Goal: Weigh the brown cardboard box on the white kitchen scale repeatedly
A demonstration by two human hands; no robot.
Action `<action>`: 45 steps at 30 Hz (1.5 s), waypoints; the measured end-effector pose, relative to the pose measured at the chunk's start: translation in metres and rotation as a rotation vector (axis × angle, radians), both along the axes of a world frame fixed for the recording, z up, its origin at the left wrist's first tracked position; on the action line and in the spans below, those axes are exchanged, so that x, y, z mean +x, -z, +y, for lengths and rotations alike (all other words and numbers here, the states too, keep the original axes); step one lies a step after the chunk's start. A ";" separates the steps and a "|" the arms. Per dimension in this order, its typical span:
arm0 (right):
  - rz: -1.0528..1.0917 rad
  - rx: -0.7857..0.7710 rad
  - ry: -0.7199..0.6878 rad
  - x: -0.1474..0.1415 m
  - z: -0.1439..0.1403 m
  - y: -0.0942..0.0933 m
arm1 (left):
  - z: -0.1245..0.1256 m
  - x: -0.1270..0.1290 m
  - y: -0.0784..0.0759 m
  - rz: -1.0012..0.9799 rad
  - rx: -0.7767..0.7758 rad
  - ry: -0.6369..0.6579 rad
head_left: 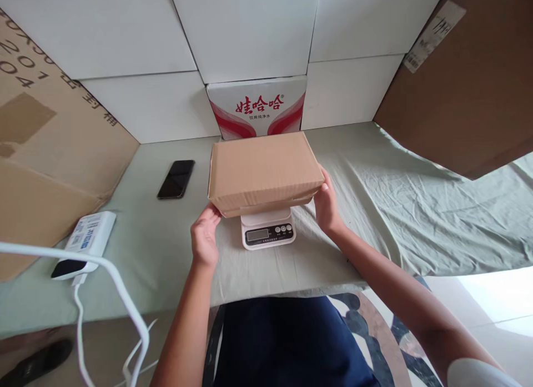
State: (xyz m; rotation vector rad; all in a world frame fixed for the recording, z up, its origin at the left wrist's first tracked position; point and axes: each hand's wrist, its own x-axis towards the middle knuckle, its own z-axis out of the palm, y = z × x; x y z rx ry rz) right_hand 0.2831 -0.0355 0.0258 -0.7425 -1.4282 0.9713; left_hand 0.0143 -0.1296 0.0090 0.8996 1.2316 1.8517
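A closed brown cardboard box (266, 167) is held between my two hands, over a small white digital scale (268, 234). My left hand (206, 234) grips the box's near left corner, with its fingertips hidden underneath. On the opposite side, my right hand (327, 201) has its fingers against the right edge and the thumb near the front corner. The box covers most of the scale's platform; whether it rests on it I cannot tell. The scale's display and buttons face me, and no digits are readable.
A black phone (176, 179) lies left of the box. Further left are a white power bank (85, 242) with a cable and a large carton (54, 154). A white carton with red print (260, 106) stands behind. Another brown carton (462, 93) is at the right on the green cloth (366, 176).
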 end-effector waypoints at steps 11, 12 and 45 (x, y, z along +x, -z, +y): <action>-0.059 0.145 0.010 -0.045 0.106 -0.009 | 0.131 -0.033 -0.012 -0.074 -0.013 -0.020; -0.062 0.119 0.013 -0.047 0.109 -0.003 | 0.136 -0.035 -0.005 -0.079 -0.036 -0.030; 0.227 -0.350 0.254 0.006 0.148 0.035 | 0.135 -0.078 0.009 -0.086 -0.062 -0.144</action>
